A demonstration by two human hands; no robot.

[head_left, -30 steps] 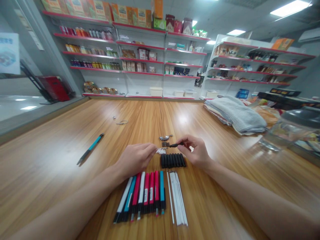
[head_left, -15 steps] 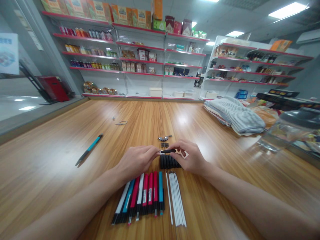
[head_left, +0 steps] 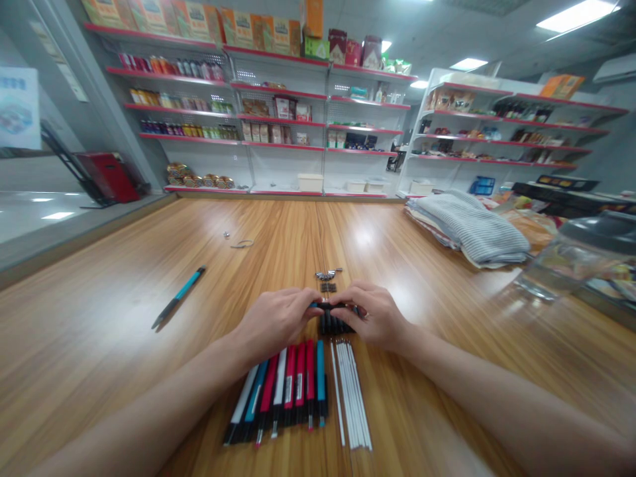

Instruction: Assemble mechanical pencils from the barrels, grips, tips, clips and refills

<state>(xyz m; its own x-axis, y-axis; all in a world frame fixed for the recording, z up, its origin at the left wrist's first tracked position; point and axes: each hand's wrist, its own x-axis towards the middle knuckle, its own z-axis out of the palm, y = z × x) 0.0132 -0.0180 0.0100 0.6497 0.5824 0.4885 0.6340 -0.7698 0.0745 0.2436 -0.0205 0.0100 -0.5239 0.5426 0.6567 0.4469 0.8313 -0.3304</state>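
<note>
My left hand (head_left: 275, 322) and my right hand (head_left: 370, 316) meet fingertip to fingertip above a row of black pen parts (head_left: 336, 324). Both pinch a small black pen part (head_left: 326, 305) between them. Just below lie a row of red, white and teal pen barrels (head_left: 288, 387) and a bundle of thin white refills (head_left: 350, 391). Beyond the hands sit small metal tips (head_left: 325, 274) and small dark pieces (head_left: 328, 287).
A lone teal pen (head_left: 179, 297) lies to the left on the wooden table (head_left: 99, 318). Folded striped cloth (head_left: 470, 228) and a clear lidded container (head_left: 581, 255) stand at the right. Shop shelves (head_left: 278, 112) fill the background.
My right hand carried the black part leftward and down to my left hand; both hands now close together over the row of black parts.
</note>
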